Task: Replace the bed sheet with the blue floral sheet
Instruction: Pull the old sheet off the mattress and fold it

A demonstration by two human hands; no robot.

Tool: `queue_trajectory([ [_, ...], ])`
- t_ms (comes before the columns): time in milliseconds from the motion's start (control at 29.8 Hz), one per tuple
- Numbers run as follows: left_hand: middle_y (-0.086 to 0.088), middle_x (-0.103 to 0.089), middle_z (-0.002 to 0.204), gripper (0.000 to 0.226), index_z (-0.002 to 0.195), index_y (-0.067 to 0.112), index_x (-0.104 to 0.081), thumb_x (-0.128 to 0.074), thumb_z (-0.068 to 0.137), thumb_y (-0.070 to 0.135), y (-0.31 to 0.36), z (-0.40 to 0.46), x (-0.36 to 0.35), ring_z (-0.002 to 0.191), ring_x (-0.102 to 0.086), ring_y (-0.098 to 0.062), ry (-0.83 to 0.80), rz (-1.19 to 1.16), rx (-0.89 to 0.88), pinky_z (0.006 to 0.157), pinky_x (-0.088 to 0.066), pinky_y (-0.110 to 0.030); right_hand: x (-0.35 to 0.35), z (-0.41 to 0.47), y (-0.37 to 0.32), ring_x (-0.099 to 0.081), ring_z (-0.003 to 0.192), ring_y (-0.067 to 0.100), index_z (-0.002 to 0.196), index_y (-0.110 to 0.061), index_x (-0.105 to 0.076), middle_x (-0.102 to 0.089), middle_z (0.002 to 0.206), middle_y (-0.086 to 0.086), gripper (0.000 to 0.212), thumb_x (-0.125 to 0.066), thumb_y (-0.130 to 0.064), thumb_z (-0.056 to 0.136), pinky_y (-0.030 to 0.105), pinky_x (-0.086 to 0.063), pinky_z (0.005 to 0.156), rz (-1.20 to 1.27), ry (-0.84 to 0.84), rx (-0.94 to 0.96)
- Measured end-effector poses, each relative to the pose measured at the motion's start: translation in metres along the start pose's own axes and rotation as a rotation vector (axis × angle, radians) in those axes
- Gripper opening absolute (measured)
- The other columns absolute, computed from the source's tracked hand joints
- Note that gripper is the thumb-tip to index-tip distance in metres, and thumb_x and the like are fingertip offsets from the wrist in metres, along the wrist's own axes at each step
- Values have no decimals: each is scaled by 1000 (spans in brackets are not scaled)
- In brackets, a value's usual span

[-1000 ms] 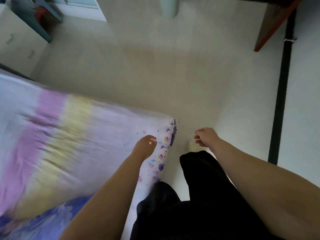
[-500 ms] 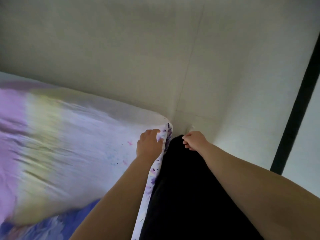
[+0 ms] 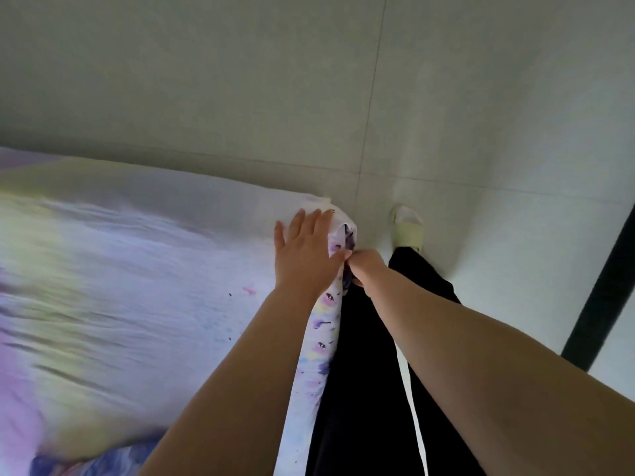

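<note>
A pale sheet (image 3: pixel 137 276) with pink, yellow and lilac bands covers the mattress on the left. Its hanging side edge (image 3: pixel 323 324) carries a purple and yellow flower print. My left hand (image 3: pixel 305 249) lies flat with straight fingers on the top of the sheet at the near mattress corner. My right hand (image 3: pixel 366 269) is just beside it at the corner's side, fingers curled and pinching the printed edge of the sheet. A patch of blue patterned cloth (image 3: pixel 103 458) shows at the bottom left under the pale sheet.
Pale tiled floor (image 3: pixel 446 115) spreads ahead and to the right. My legs in black trousers (image 3: pixel 364 372) stand against the bed's side, with a light slipper (image 3: pixel 407 228) on my foot. A dark vertical strip (image 3: pixel 604 286) runs along the right.
The view tilted down and closer to the corner. My left hand opened and flattened on the sheet top. My right hand moved left from the air to the corner's edge and took hold.
</note>
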State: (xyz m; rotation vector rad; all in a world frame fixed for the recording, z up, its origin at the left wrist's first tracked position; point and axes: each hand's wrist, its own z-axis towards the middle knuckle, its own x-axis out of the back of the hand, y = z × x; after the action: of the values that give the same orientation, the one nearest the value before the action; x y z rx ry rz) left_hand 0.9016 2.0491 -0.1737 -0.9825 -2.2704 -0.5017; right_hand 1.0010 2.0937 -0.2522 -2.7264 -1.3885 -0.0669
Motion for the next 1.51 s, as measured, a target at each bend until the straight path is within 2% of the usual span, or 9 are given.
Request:
queue_trajectory([
  [235, 4, -45, 136, 79, 144, 27, -33, -52, 73, 0, -12, -16, 5, 130, -36, -22, 156, -23, 56, 117, -13, -45, 8, -35, 24, -48, 66, 24, 79, -15, -44, -50, 68, 2, 20, -37, -8, 96, 28, -32, 64, 94, 277, 272],
  [503, -2, -46, 137, 60, 146, 24, -30, -47, 93, 47, -19, -20, -3, 123, -47, -23, 288, -145, -2, 106, -35, -44, 107, -24, -55, -56, 89, 31, 92, -15, -67, -61, 93, 9, 27, -48, -7, 74, 33, -36, 81, -555, 924, 1248],
  [603, 3, -37, 146, 61, 145, 31, -31, -52, 91, 48, -14, -11, -7, 132, -37, -24, 200, -37, 0, 110, -28, -47, 96, 1, -39, -48, 115, 30, 99, -9, -65, -53, 115, 10, 22, -46, -10, 88, 30, -34, 96, -126, 759, 866],
  [704, 4, -30, 152, 57, 144, 33, -31, -51, 92, 44, -10, -5, -15, 138, -25, -25, 115, 8, 17, 113, -19, -52, 80, 15, -23, -56, 109, 34, 121, -11, -49, -50, 117, 9, 42, -39, -45, 97, 42, -46, 92, 691, 138, 143],
  [838, 4, -28, 154, 59, 145, 34, -29, -53, 91, 42, -9, -2, -23, 141, -22, -24, 91, 0, 21, 114, -16, -53, 52, 5, -10, -59, 90, 24, 104, -15, -52, -57, 101, 9, 43, -49, -56, 90, 39, -48, 86, 521, -215, -66],
  [938, 6, -26, 155, 61, 145, 36, -28, -53, 90, 44, -13, 0, -23, 142, -21, -24, 63, -6, 14, 114, -16, -52, 34, 7, -15, -55, 76, 21, 103, -12, -51, -56, 86, 8, 35, -49, -46, 95, 34, -48, 79, 367, -143, -113],
  [1139, 8, -30, 153, 61, 143, 38, -33, -56, 87, 48, -13, 4, -28, 141, -24, -22, 68, -22, 12, 115, -16, -51, 16, 39, -23, -60, 106, 30, 117, -25, -54, -62, 114, 5, 97, -48, -93, 48, 47, -47, 93, 531, -104, -142],
  [1273, 8, -33, 152, 60, 141, 38, -36, -56, 86, 49, -14, 11, -33, 140, -26, -22, 61, -34, 36, 114, -16, -51, 24, 38, -45, -58, 87, 24, 86, -12, -58, -61, 86, 8, 16, -57, -28, 89, 25, -40, 64, 331, 80, 73],
  [1508, 5, -38, 150, 45, 137, 36, -45, -32, 97, 51, -7, 12, -23, 140, -29, -24, 27, -122, 51, 114, -16, -52, 33, -5, -30, -52, 89, 21, 73, -7, -61, -49, 109, 10, 26, -58, -26, 90, 25, -41, 76, 25, 702, 583],
])
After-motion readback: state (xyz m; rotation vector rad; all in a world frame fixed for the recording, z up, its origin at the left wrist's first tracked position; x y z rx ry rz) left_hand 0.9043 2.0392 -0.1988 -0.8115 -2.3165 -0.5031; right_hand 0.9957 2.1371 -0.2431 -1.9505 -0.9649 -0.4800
